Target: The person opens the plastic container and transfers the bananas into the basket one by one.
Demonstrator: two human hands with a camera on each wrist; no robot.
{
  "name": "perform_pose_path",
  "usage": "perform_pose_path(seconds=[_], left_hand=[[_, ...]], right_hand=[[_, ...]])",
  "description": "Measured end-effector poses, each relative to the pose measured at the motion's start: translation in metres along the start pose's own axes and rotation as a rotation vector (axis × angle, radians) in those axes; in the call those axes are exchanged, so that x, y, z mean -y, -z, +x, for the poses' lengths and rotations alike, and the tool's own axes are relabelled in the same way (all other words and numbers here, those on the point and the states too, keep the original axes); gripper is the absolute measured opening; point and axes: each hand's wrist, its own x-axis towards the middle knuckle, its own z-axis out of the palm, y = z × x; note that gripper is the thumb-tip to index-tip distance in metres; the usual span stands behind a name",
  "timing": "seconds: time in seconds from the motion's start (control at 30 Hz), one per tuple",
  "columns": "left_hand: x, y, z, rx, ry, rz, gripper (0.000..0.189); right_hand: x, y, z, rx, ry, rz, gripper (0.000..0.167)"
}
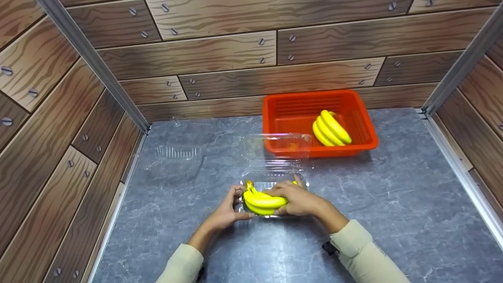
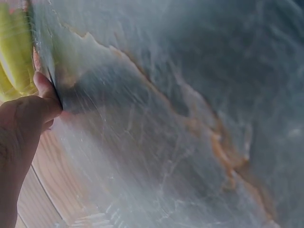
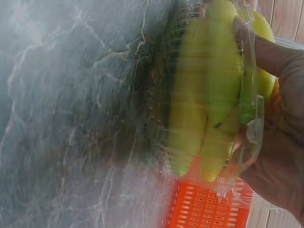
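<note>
A bunch of yellow bananas [image 1: 263,201] lies in the base of an open clear plastic clamshell container [image 1: 304,181]. From the right, my right hand [image 1: 300,198] grips the bananas, its fingers over their top and far side. In the right wrist view, the bananas [image 3: 190,95] show through the clear wall, with the right hand [image 3: 280,128] at the container's rim. My left hand [image 1: 224,212] holds the container's left side, thumb along the front edge. The left wrist view catches the left hand [image 2: 28,114] at the edge of the frame beside the bananas [image 2: 16,52].
Behind the container, its raised clear lid [image 1: 275,147] overlaps the front of a red plastic basket [image 1: 365,137]. Another banana bunch [image 1: 332,129] lies inside that basket. More clear plastic packaging [image 1: 177,161] rests at the back left. Wood-patterned walls [image 1: 220,55] enclose the grey marbled table [image 1: 412,204].
</note>
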Motion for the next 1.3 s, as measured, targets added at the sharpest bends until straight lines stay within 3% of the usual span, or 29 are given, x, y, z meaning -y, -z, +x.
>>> perform_pose_path(seconds=[0.8,1.3], left_hand=[[0.0034,-0.0041,-0.0007,-0.012,0.000,-0.028,0.077],[0.0025,-0.0031,-0.0008,-0.001,0.022,-0.056,0.084]], right_hand=[[0.0026,-0.0059,-0.0066,-0.037,0.005,0.000,0.066],[0.0045,-0.0075,-0.0087,-0.079,0.047,-0.077,0.067]])
